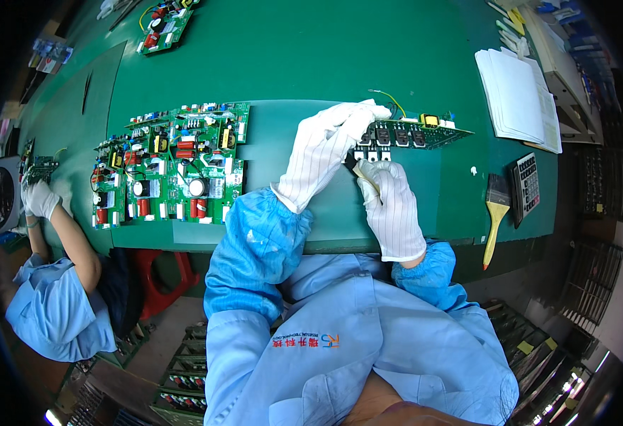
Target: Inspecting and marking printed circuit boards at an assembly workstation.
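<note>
A green circuit board (438,133) is raised on edge above the work surface, with a yellow transformer (429,120) and a thin yellow-green wire (394,101) at its upper side. My left hand (326,145), in a white striped glove, is closed on the board's left end. Along the board's near side runs a row of black flat components (401,136). Just below them, my right hand (391,206), gloved too, has its fingers pinched together by the lower parts. A small dark piece shows between both hands; what the right fingers hold is mostly hidden.
Several finished-looking circuit boards (177,167) lie side by side to my left, and another board (166,28) lies far left. On the right are paper sheets (514,96), a brush (496,213) and a calculator (526,183). A co-worker's gloved hand (40,200) is at far left.
</note>
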A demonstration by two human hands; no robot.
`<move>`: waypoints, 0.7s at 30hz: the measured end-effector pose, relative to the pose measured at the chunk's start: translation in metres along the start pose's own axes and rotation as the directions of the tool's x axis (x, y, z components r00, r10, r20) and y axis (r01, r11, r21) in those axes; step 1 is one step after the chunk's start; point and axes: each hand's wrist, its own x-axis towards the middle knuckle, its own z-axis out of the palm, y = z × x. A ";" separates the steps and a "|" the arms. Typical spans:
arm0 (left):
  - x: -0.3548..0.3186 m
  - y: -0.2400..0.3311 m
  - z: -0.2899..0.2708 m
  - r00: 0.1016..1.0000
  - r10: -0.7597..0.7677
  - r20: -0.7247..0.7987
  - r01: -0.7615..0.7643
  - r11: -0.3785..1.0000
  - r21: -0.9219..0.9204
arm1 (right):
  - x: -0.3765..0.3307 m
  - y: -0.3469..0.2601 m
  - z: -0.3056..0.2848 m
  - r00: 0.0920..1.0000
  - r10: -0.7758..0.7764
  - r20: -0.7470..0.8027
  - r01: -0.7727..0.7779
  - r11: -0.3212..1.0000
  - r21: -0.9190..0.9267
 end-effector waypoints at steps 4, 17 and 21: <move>-0.001 -0.004 0.000 0.999 -0.052 0.010 0.053 0.992 -0.114 | 0.002 -0.002 0.001 1.000 0.014 0.027 -0.015 1.000 0.017; -0.001 -0.003 0.000 1.000 -0.022 0.009 0.023 0.996 -0.080 | -0.002 -0.002 0.005 1.000 -0.008 0.010 0.008 1.000 -0.011; -0.001 -0.001 -0.001 1.000 -0.020 0.009 0.020 0.999 -0.041 | -0.003 -0.002 0.005 1.000 -0.007 0.015 0.007 1.000 -0.020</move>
